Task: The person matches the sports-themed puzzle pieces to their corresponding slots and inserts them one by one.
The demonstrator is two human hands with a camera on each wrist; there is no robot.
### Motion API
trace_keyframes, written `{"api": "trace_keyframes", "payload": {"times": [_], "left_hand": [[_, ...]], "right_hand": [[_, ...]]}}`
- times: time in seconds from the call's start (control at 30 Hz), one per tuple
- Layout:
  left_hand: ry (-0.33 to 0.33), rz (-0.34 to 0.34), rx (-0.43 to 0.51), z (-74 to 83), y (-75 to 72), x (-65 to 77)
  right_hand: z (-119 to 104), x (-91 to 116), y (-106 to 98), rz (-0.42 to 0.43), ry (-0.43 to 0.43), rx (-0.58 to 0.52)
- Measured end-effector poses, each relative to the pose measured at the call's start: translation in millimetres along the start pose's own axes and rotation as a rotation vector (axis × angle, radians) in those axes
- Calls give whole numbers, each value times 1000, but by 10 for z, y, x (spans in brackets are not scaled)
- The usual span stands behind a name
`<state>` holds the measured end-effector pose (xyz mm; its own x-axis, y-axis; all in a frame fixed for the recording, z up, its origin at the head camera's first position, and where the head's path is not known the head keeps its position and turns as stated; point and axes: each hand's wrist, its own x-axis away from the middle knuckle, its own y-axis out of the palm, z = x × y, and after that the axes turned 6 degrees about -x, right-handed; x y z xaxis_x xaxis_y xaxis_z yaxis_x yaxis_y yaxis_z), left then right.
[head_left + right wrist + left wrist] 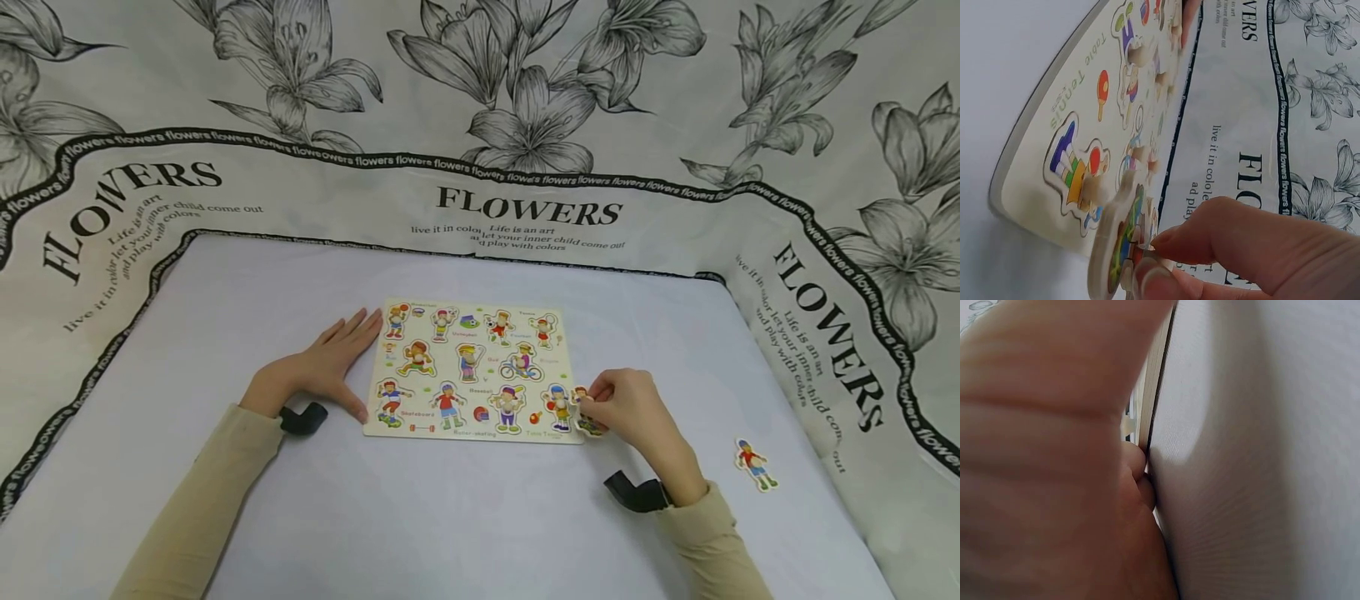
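Observation:
A wooden peg puzzle board (468,371) with printed sports figures lies flat on the white table. My left hand (330,362) rests along its left edge, fingers straight and thumb spread toward the near corner; the left wrist view shows fingertips (1135,459) against the board's side. At the right edge, my right hand (626,408) pinches a puzzle piece (1110,244) between thumb and fingers. This piece stands tilted beside the table tennis figure (1072,169); its picture is partly hidden. Another loose puzzle piece (756,465), a figure in red top and blue shorts, lies farther right.
A white cloth (450,525) covers the table, with a black printed border and flower drawings (532,125) toward the back and sides. Black curved wrist mounts (637,492) sit under both wrists. Small pegs stand up from the figures on the board.

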<state>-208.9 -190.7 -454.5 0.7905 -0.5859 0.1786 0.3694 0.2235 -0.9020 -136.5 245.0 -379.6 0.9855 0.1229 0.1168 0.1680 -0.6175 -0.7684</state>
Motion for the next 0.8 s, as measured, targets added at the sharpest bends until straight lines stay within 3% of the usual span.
{"api": "trace_keyframes", "payload": {"times": [0.8], "left_hand": [[-19,-12,-20,13,1,-11]], "right_hand": [[-597,-275,375,-52,-208,-5]]}}
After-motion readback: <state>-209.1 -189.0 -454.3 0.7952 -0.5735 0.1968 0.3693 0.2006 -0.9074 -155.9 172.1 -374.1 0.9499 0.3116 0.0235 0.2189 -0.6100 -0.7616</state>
